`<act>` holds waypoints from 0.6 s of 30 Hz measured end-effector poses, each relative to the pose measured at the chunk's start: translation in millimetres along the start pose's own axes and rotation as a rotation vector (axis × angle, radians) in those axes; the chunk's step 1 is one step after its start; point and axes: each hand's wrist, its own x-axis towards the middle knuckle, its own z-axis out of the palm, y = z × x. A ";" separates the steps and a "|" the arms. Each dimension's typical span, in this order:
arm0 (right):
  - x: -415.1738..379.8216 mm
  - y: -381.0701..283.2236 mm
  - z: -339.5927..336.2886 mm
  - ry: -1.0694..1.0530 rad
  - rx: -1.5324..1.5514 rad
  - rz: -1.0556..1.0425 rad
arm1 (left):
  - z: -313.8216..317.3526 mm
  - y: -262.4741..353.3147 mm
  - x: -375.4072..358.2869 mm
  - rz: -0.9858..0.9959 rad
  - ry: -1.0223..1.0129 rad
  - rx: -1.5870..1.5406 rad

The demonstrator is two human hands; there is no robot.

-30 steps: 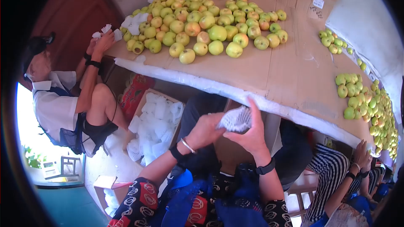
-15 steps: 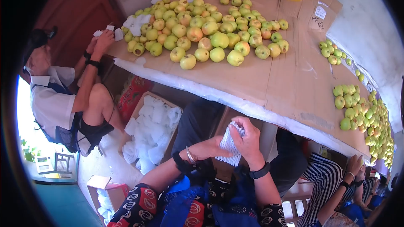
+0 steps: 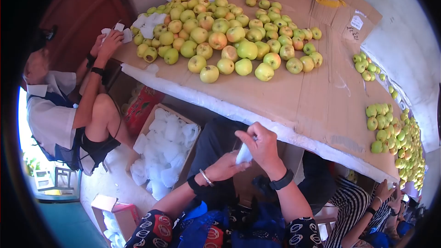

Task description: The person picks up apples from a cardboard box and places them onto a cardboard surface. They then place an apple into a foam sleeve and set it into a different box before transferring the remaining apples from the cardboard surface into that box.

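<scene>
In front of my lap, a white foam fruit net (image 3: 244, 155) is held between my two hands and seen nearly edge-on. My right hand (image 3: 264, 149) grips its upper part, fingers curled and thumb pointing left. The fingers of my left hand (image 3: 226, 166) are closed around its lower end. Whether anything is inside the net cannot be seen. Beyond my hands, a pile of yellow-green apples (image 3: 247, 50) lies on the cardboard-covered table (image 3: 285, 96), some with brown spots.
A box of white foam nets (image 3: 158, 144) stands on the floor at left, with a smaller box (image 3: 126, 218) nearer me. A co-worker (image 3: 53, 110) sits at the table's left end, holding white pieces. More apples (image 3: 381, 121) lie at right, near another person's hands (image 3: 383, 193).
The foam net has turned from showing its broad meshed side to a narrow edge. My right hand has shifted slightly left and up, and my left hand has moved slightly left.
</scene>
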 end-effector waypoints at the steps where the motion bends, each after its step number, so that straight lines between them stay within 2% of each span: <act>1: 6.8 -1.6 0.0 0.038 0.037 0.066 | -3.3 -0.8 0.2 0.040 0.049 -0.031; 5: 21.8 10.3 9.7 0.111 0.116 0.239 | -14.1 -9.0 -3.0 -0.007 0.013 -0.252; 7: 25.9 27.6 19.3 0.059 0.110 0.255 | -28.1 -19.6 -2.5 -0.128 0.059 -0.276; 9: 31.7 37.5 26.7 -0.083 0.099 0.139 | -35.3 -37.0 0.2 -0.090 0.036 -0.357; 10: 42.2 40.8 19.6 -0.151 0.049 0.210 | -40.9 -42.7 0.2 -0.136 0.050 -0.412; 12: 72.3 56.4 2.5 0.092 -0.058 0.191 | -51.4 -64.7 -3.0 -0.197 0.055 -0.595; 13: 92.2 68.8 -8.9 0.170 -0.182 0.102 | -53.3 -64.0 -3.5 -0.195 0.054 -0.603; 14: 108.8 80.9 -17.1 0.248 -0.303 0.013 | -54.7 -60.3 -5.3 -0.211 0.084 -0.814; 15: 118.7 88.6 -19.3 0.245 -0.303 0.014 | -56.5 -58.2 -6.7 -0.225 0.119 -1.021; 17: 136.4 96.8 -16.5 0.138 -0.573 0.003 | -54.7 -68.9 -3.5 -0.184 0.100 -0.867; 18: 141.6 95.7 -13.1 0.140 -0.570 -0.004 | -53.8 -68.9 -2.4 -0.173 0.116 -0.844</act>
